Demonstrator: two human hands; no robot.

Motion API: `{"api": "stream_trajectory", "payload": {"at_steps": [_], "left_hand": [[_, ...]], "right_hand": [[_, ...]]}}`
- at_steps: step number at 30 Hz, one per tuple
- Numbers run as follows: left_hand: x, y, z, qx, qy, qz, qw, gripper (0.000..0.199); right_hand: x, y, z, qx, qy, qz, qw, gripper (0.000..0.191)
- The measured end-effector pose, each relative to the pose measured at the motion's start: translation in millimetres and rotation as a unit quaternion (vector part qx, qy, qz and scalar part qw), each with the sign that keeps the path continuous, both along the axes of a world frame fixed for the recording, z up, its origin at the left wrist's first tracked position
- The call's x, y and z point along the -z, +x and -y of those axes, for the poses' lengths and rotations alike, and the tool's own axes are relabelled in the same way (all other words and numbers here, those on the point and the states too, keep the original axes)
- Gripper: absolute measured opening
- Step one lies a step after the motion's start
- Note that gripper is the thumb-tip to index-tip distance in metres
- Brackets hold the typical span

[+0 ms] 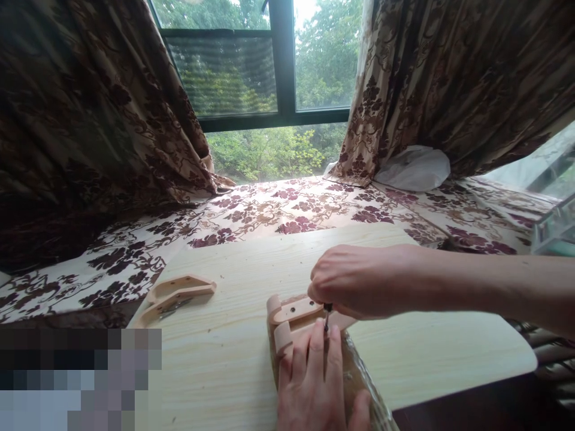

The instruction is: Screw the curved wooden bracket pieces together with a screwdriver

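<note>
My right hand is closed around a screwdriver, its dark handle mostly hidden in the fist and its shaft pointing down. The shaft's tip meets a pale wooden bracket with rounded ends and dark screw heads along its far arm. My left hand lies over the bracket's near side, fingers stretched out and pressing down, two fingertips on either side of the tip. Under the bracket is a brown block wrapped in clear plastic. A similar wooden piece rests to the left, with small metal screws beside it.
A pale wooden board carries the work. Behind it spreads a floral cloth below a window with patterned curtains. A white plastic bag lies at back right, and a clear box at the right edge.
</note>
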State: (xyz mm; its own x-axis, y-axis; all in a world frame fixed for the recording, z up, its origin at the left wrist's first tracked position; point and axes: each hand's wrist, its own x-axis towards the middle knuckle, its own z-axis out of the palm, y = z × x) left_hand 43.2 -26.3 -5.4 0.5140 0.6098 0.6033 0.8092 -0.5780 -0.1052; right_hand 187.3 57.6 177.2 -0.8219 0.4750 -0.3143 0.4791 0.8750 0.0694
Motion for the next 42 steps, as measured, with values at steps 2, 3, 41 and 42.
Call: {"api": "stream_trajectory", "payload": {"at_steps": [2, 3, 41, 42], "left_hand": [[1.5, -0.7, -1.5, 0.005, 0.007, 0.0, 1.0, 0.072], [2.4, -0.7, -1.9, 0.007, 0.008, 0.0, 1.0, 0.072], [4.8, 2.5, 0.5, 0.002, 0.001, 0.036, 0.999, 0.068], [4.5, 2.3, 0.5, 0.003, 0.001, 0.036, 0.999, 0.068]], "right_hand": [[0.2, -0.6, -2.1, -0.01, -0.003, -0.003, 1.0, 0.015], [0.3, -1.6, -2.3, -0.016, -0.003, -0.004, 1.0, 0.015], [-8.0, -2.9, 2.6, 0.068, 0.05, 0.075, 0.994, 0.014], [-7.9, -2.4, 2.9, 0.066, 0.053, 0.079, 0.993, 0.015]]}}
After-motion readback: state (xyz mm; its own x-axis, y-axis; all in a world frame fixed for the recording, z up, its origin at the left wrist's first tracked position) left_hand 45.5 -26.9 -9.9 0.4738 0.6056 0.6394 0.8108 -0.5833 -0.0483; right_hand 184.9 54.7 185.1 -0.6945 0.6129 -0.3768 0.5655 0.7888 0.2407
